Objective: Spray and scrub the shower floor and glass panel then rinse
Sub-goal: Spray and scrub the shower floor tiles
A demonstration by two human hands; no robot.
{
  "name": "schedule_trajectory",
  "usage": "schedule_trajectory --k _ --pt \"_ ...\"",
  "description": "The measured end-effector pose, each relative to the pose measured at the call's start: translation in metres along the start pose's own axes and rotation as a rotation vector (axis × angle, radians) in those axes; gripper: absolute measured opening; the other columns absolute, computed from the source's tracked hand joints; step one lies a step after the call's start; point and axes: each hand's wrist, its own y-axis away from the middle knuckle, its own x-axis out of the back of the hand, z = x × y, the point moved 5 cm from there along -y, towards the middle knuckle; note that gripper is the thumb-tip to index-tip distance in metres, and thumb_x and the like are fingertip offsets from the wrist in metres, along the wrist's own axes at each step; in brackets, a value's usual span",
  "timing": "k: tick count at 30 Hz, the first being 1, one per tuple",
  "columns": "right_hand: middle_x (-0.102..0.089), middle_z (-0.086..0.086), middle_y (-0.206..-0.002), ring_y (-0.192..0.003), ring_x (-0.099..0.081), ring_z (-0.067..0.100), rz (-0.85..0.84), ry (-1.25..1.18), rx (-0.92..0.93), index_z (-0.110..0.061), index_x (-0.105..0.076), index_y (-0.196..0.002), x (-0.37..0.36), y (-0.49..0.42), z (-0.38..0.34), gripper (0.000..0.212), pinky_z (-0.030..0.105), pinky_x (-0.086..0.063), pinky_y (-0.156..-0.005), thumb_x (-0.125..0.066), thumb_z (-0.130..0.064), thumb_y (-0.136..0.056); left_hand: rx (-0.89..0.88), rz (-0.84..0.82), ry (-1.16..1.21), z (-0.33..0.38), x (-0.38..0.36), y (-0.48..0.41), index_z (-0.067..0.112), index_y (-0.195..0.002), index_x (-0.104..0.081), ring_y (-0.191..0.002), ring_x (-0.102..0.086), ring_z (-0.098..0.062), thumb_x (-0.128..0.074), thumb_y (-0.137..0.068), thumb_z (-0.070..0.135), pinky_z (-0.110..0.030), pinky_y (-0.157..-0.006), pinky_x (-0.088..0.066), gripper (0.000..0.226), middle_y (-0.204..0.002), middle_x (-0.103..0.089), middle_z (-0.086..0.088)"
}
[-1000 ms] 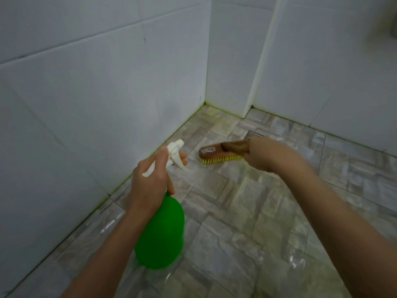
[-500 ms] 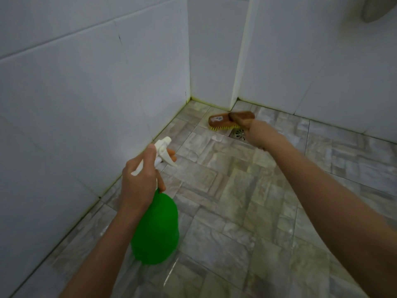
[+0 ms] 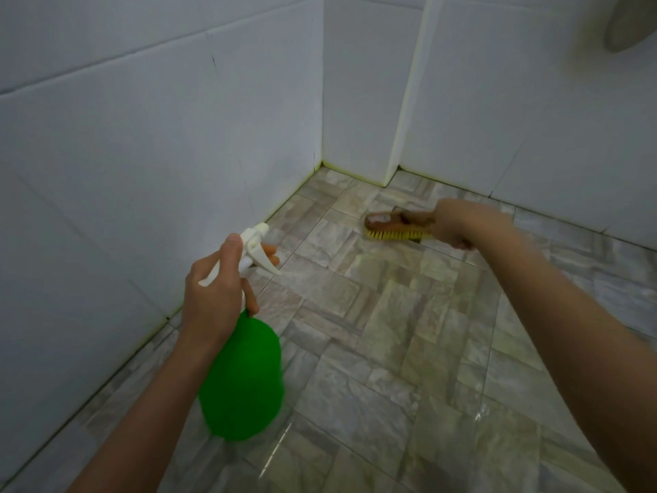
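Note:
My left hand (image 3: 217,297) grips the white trigger head of a green spray bottle (image 3: 241,378), fingers curled on the trigger, nozzle aimed forward over the floor. A faint mist hangs just past the nozzle. My right hand (image 3: 458,224) grips the handle of a wooden scrub brush (image 3: 394,225) with yellow bristles. The bristles rest on the grey stone-pattern shower floor (image 3: 391,332), ahead of the bottle and near the far corner. No glass panel is in view.
White tiled walls (image 3: 142,154) close the floor on the left and at the back, with a projecting white column (image 3: 359,94) in the corner. A blurred round fixture (image 3: 629,23) is at the top right. The floor looks wet and shiny.
The brush and my right hand came back from the corner a little, toward me and to the right. A spray mist now shows at the nozzle. The view shifted slightly.

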Motion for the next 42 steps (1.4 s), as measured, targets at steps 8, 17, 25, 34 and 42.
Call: schedule_trajectory --k 8,17,25,34,42 --pt "-0.059 0.011 -0.106 -0.084 -0.061 0.031 0.160 -0.157 0.181 -0.043 -0.019 -0.149 -0.057 -0.021 -0.066 0.057 0.040 -0.054 -0.070 -0.032 -0.015 -0.101 0.004 0.068 -0.020 -0.009 0.014 -0.005 0.040 -0.076 -0.078 -0.041 -0.050 -0.027 -0.035 -0.096 0.052 -0.035 -0.056 -0.047 0.048 -0.088 -0.070 -0.031" --pt "-0.058 0.013 -0.099 -0.067 -0.052 0.022 0.171 -0.029 0.305 -0.052 -0.008 -0.147 -0.028 -0.056 -0.125 0.078 0.035 -0.041 -0.060 -0.033 -0.001 -0.094 0.027 0.073 -0.048 -0.024 0.026 -0.006 0.040 -0.078 -0.077 -0.042 -0.050 -0.029 -0.034 -0.097 0.052 -0.043 -0.057 -0.049 0.049 -0.086 -0.069 -0.034" --pt "-0.064 0.012 -0.083 -0.063 -0.055 0.024 0.072 0.130 0.222 -0.012 -0.065 -0.110 0.030 -0.057 -0.118 0.026 0.027 -0.041 -0.052 -0.048 -0.012 -0.090 0.036 0.126 -0.046 -0.025 0.040 -0.009 0.042 -0.068 -0.077 -0.037 -0.049 -0.020 -0.037 -0.101 0.046 -0.031 -0.056 -0.045 0.052 -0.057 -0.059 -0.032" --pt "-0.052 0.003 -0.084 -0.064 -0.059 0.020 -0.002 0.086 0.304 -0.034 -0.054 -0.116 -0.010 -0.001 -0.085 0.030 0.031 -0.052 -0.062 -0.039 -0.015 -0.098 0.023 0.143 -0.039 -0.025 0.045 -0.006 0.023 -0.081 -0.076 -0.034 -0.045 -0.015 -0.033 -0.107 0.031 -0.021 -0.044 -0.042 0.052 -0.048 -0.064 0.002" --pt "-0.051 0.005 -0.087 -0.057 -0.055 0.019 0.019 0.026 0.441 -0.038 -0.025 -0.149 -0.022 0.007 -0.110 0.058 0.028 -0.048 -0.047 -0.034 -0.009 -0.100 0.020 0.107 -0.093 -0.024 0.045 0.010 0.036 -0.074 -0.078 -0.035 -0.047 -0.016 -0.035 -0.102 0.042 -0.022 -0.045 -0.041 0.052 -0.063 -0.063 -0.033"
